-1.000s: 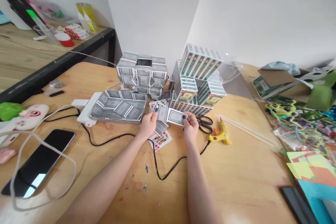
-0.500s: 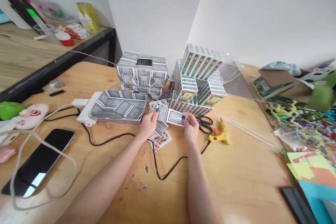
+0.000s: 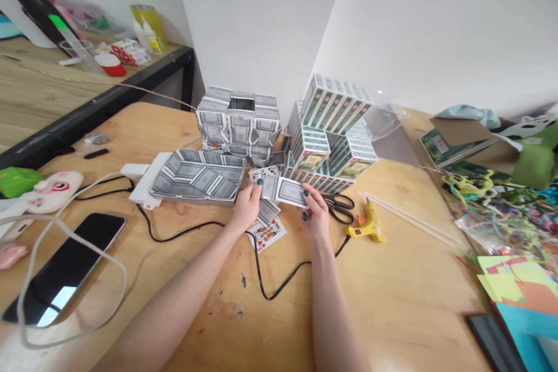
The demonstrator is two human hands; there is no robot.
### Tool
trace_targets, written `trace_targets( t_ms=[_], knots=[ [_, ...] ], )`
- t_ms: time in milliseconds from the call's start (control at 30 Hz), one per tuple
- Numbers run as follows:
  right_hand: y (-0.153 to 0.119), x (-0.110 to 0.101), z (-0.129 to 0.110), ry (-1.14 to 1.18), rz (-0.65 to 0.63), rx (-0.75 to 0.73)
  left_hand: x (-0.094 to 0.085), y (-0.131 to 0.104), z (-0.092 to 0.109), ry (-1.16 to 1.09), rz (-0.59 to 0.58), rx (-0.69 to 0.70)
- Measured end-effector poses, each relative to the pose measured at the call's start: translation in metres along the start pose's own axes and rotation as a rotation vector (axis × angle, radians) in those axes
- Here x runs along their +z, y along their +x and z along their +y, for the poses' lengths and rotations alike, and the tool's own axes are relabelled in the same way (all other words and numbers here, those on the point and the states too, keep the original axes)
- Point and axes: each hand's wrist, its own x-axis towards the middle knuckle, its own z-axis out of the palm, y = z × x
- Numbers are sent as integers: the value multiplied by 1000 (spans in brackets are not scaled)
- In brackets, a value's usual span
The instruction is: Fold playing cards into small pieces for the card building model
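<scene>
My left hand (image 3: 248, 203) pinches a grey-backed playing card (image 3: 270, 187) between thumb and fingers. A second playing card (image 3: 292, 192) is gripped at its right end by my right hand (image 3: 316, 209). The two cards meet end to end with their backs up; whether they are joined I cannot tell. Below them, another face-down card (image 3: 267, 211) partly covers a face-up king (image 3: 269, 233). Left of my hands lies an open tray covered in cards (image 3: 198, 177). Behind it stands a card-covered box structure (image 3: 239, 122) with a dark opening on top.
Stacked card boxes (image 3: 331, 128) rise behind my right hand. Black scissors (image 3: 342, 207), a yellow glue gun (image 3: 368, 225) and clear glue sticks (image 3: 405, 218) lie to the right. The gun's black cord crosses the table before me. A phone (image 3: 65, 267) rests at left, coloured paper (image 3: 518, 285) at right.
The right-hand card has come up level and in line with the left-hand card. My right hand has shifted slightly and its fingers have changed position.
</scene>
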Motion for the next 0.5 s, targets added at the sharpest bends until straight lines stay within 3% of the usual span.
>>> trace_targets(
  t_ms=[300, 367, 500],
  knots=[
    [-2, 3, -10, 25, -215, 1, 5, 3, -14, -182, 46, -19],
    [-1, 4, -7, -4, -209, 15, 4, 3, -14, -167, 39, -11],
    [1, 3, 2, -81, -67, 28, 3, 3, -10, -118, 37, 3]
  ],
)
